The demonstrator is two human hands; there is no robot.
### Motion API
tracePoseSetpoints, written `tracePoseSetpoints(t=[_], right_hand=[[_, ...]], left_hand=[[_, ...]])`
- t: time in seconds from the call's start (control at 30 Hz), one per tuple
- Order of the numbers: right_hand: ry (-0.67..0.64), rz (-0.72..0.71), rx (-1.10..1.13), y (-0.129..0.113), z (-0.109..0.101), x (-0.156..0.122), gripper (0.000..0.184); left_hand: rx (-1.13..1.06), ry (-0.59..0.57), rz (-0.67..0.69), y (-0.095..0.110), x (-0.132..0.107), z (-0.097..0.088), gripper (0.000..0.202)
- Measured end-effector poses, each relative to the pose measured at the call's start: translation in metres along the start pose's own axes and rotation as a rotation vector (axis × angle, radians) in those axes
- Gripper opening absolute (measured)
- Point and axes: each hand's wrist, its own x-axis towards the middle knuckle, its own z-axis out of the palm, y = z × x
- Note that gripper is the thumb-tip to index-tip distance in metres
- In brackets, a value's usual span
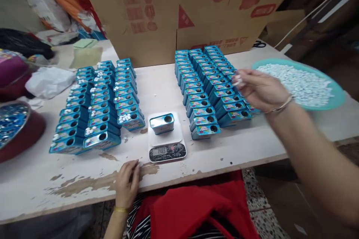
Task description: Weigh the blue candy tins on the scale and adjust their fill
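Observation:
My right hand is raised over the right-hand rows of tins, fingers pinched around a few small white candies. At the table's front edge my left hand rests with loosely bent fingers and a gap beside the thumb, holding nothing. A blue tin with a round dark opening in its top sits on the white kitchen scale, whose display seems to read 148.9. Right of the scale, blue tins stand in close rows. More tins stand at left, many with white candies on their tops.
A turquoise basin of white candies sits at right. A large cardboard box stands behind the tins. At far left is a dark red bowl of shiny blue pieces, near a crumpled white bag. One loose candy lies mid-table.

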Motion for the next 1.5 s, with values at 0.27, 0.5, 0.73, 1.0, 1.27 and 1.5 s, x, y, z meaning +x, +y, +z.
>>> tracePoseSetpoints(t=[0.27,0.5,0.73,1.0,1.27,1.5], right_hand=[[-0.457,0.354,0.820,-0.036,0.151,-0.072,0.031],[-0.485,0.359,0.741,-0.022,0.167,-0.077,0.037],[-0.524,0.160,0.397,-0.021,0.156,-0.075,0.028],[-0.595,-0.362,-0.568,-0.043,0.150,-0.073,0.010],[-0.775,-0.347,-0.990,-0.062,0.155,-0.073,0.026],[-0.802,-0.405,-1.119,-0.066,0.156,-0.070,0.025]], left_hand=[[-0.077,0.041,-0.024,-0.006,-0.005,0.008,0.018],[-0.077,0.036,-0.022,-0.009,-0.009,0.010,0.020],[-0.086,0.029,-0.032,-0.008,-0.009,0.011,0.019],[-0.092,0.027,-0.048,-0.009,-0.010,0.013,0.019],[-0.071,0.041,-0.016,-0.010,-0.009,0.017,0.020],[-0.058,0.042,0.003,-0.006,-0.008,0.019,0.019]])
